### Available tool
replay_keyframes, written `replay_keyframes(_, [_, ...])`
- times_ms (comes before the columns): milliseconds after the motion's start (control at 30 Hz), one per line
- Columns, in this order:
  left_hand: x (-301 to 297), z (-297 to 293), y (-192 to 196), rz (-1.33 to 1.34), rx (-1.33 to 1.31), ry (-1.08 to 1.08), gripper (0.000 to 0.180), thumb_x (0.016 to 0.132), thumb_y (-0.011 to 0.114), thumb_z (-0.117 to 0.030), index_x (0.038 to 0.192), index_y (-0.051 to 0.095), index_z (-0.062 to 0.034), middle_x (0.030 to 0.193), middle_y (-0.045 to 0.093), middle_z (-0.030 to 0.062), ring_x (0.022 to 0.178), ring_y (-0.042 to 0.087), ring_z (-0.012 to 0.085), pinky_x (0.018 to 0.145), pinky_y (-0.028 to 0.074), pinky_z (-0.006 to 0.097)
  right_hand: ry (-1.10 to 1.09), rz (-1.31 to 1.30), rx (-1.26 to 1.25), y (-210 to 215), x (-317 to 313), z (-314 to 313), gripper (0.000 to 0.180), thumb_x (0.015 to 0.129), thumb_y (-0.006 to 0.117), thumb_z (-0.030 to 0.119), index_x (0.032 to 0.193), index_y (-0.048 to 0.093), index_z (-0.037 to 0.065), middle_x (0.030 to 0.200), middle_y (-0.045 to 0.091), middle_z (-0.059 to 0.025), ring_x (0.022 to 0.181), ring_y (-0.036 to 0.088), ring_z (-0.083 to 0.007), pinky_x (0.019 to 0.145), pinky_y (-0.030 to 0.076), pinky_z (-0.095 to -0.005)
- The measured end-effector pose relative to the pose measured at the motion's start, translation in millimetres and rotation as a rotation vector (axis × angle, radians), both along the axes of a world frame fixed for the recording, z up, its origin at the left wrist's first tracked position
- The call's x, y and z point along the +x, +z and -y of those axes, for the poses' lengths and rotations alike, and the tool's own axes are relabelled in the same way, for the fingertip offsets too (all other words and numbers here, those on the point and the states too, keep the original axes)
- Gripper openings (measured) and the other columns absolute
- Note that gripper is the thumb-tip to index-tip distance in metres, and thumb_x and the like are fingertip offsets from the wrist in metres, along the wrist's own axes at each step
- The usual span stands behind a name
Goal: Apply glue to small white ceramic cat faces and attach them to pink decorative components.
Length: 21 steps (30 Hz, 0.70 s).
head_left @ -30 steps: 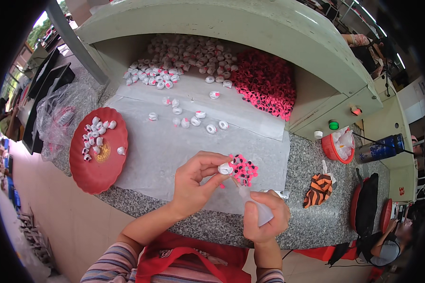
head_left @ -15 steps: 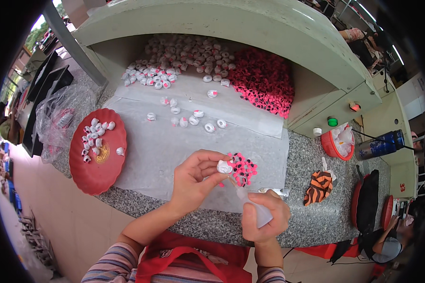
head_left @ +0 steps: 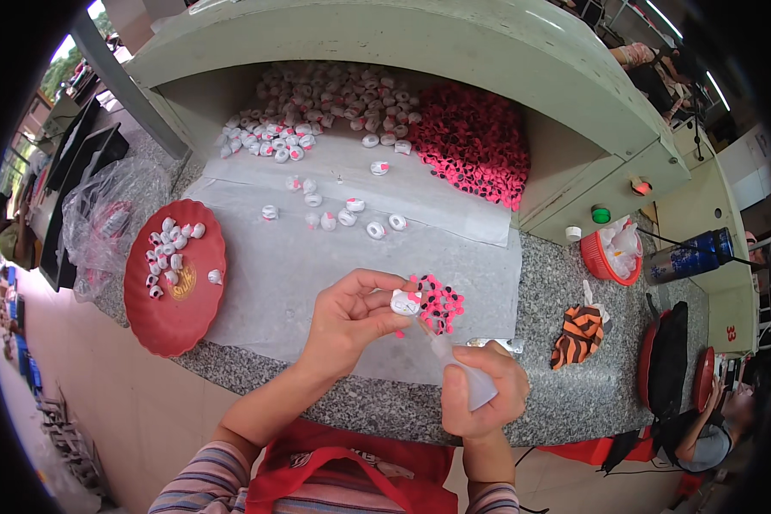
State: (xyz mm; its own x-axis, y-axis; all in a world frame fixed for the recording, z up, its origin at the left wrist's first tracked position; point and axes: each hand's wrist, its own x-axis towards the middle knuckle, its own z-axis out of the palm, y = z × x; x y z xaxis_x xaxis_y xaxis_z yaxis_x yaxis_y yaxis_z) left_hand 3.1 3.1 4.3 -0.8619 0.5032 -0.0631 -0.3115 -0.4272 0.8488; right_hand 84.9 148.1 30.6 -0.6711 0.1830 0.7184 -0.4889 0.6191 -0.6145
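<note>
Between the thumb and fingers of my left hand [head_left: 349, 319] is a small white cat-head piece [head_left: 405, 301] with a pink patch on top. My right hand [head_left: 486, 390] is wrapped round a translucent white squeeze bottle [head_left: 478, 387], its thin nozzle pointing up and left, close below the piece. I cannot tell whether the tip touches it. Just beyond my fingers lies a small heap of pink pieces with black dots [head_left: 442, 307]. Several white pieces [head_left: 355, 206] are scattered farther off on the white paper sheet [head_left: 270, 278].
A red scalloped plate [head_left: 199, 330] with several white pieces stands at the left. Inside the cabinet [head_left: 574, 184] are piles of white pieces [head_left: 334, 94] and pink pieces [head_left: 471, 146]. To the right are a red basket [head_left: 597, 261], a blue bottle [head_left: 690, 257] and an orange-black striped cloth item [head_left: 578, 334].
My left fingers have turned the white cat-head piece, so more of its face and pink patch shows. The squeeze bottle stays just below it, nearly in place.
</note>
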Motion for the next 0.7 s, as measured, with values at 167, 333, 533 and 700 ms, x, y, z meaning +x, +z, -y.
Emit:
replay_keyframes(167, [-0.9,0.4,-0.1,0.017,0.004,0.017,0.031,0.071,0.058,0.013,0.099,0.048,0.0017,0.103,0.055,0.0132,0.101,0.055,0.0264,0.077,0.051,0.033,-0.007,0.010,0.015,1.3,-0.8,-2.5,0.021,0.063,0.061,-0.001,0.083,0.055,-0.001,0.065,0.060,-0.0090,0.041,0.046,-0.0160,0.038,0.036,-0.0252])
replay_keyframes(333, [-2.0,0.7,0.2,0.018,-0.011,0.030,0.032,0.070,0.058,0.013,0.097,0.049,0.0009,0.103,0.054,0.0127,0.103,0.054,0.0290,0.077,0.051,0.033,-0.002,0.026,0.031,1.0,0.0,-4.5,0.021,0.064,0.061,-0.001,0.084,0.054,-0.001,0.068,0.060,-0.0082,0.041,0.047,-0.0162,0.038,0.036,-0.0254])
replay_keyframes(533, [-2.4,-0.2,-2.0,0.041,-0.003,0.020,0.032,0.070,0.058,0.013,0.098,0.049,0.0010,0.104,0.054,0.0130,0.102,0.054,0.0273,0.076,0.051,0.033,0.034,0.035,0.028,2.8,0.4,-3.7,0.021,0.064,0.061,-0.001,0.084,0.054,-0.001,0.068,0.060,-0.0080,0.041,0.047,-0.0165,0.039,0.037,-0.0258])
replay_keyframes(700, [-2.9,0.1,-2.7,0.046,0.004,-0.007,0.032,0.071,0.057,0.014,0.099,0.049,0.0009,0.106,0.053,0.0138,0.098,0.056,0.0232,0.076,0.051,0.034,0.023,0.027,0.006,2.2,-0.3,-2.6,0.021,0.063,0.061,-0.001,0.083,0.055,-0.001,0.067,0.060,-0.0082,0.041,0.047,-0.0166,0.039,0.037,-0.0262])
